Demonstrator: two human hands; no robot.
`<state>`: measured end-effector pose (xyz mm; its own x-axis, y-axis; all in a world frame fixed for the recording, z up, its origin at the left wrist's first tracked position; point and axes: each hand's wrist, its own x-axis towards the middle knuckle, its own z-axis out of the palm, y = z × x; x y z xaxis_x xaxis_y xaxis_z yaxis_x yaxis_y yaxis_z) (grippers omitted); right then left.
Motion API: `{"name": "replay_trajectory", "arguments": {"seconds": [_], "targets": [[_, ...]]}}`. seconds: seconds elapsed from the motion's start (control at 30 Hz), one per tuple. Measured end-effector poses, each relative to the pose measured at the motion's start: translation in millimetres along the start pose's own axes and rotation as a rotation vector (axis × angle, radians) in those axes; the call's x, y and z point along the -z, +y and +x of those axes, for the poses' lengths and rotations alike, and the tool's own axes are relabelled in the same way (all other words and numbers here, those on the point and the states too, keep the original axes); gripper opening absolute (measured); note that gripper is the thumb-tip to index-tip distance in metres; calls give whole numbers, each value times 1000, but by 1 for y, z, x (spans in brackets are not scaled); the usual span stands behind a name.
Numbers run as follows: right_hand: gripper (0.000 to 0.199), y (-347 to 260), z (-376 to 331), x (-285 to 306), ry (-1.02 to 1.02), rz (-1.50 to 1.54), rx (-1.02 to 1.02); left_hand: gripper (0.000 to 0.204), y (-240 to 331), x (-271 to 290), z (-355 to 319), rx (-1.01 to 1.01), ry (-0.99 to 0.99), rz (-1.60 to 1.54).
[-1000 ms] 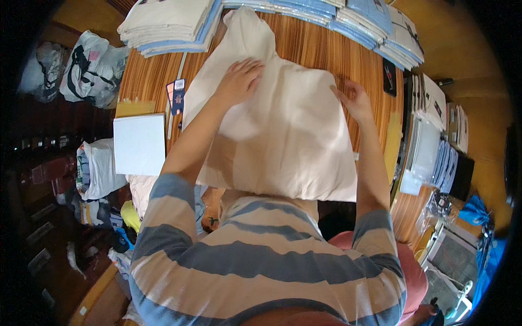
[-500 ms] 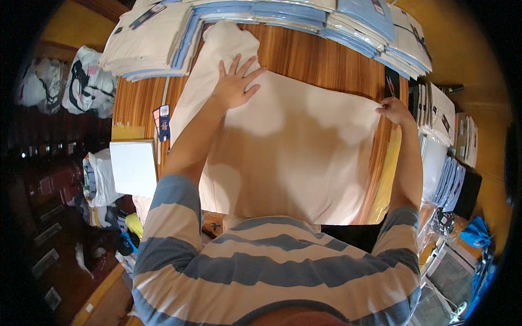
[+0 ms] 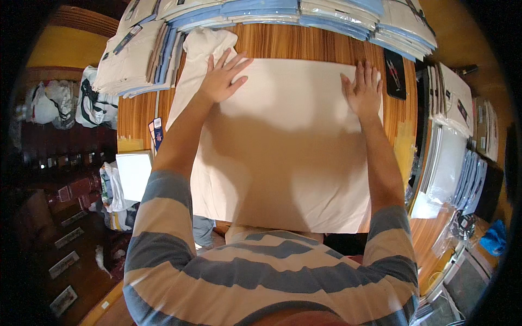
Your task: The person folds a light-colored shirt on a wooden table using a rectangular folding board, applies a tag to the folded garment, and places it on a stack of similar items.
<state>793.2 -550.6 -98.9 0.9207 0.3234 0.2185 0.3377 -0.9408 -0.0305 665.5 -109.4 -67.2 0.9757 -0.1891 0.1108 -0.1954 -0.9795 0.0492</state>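
On the striped wooden table (image 3: 326, 46), head view only: a cream garment (image 3: 288, 146) is spread flat across the middle, its far-left part (image 3: 204, 43) running toward the stacks. Left hand (image 3: 224, 77) is laid palm down on the garment's far-left corner, fingers splayed wide, nothing gripped. Right hand (image 3: 363, 92) is pressed flat near the far-right edge, fingers straight and close together, nothing gripped either. Step judged as smoothing or flattening the cloth for a fold; a next move would call for an edge or corner to be pinched, since both palms are only resting now.

Packages: a row of flat blue-and-white packed garments (image 3: 304, 13) is stacked along the far edge; a cream stack with blue edges (image 3: 130, 62) sits far left. Small blue-red hang tags (image 3: 156, 130) lie at the left table edge. A white flat sheet (image 3: 134, 173) is seen below them. A dark flat card (image 3: 395, 73) lies just right of the right hand. Clear bagged white packs (image 3: 448, 157) are piled at right.
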Motion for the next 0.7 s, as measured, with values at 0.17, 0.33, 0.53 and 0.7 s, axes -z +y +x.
{"name": "replay_trajectory", "arguments": {"seconds": [0.17,0.33,0.53,0.7], "targets": [[76,-14,-5,10,76,99,98,54,15,-6,-29,112,138,76],[72,-23,-196,84,-112,260,22,56,106,64,-203,417,51,-116],[79,-18,-320,109,-190,135,-115,64,112,49,-417,776,-23,-15],[85,-2,-350,104,-229,72,-68,64,103,51,-435,753,-38,-104]]}}
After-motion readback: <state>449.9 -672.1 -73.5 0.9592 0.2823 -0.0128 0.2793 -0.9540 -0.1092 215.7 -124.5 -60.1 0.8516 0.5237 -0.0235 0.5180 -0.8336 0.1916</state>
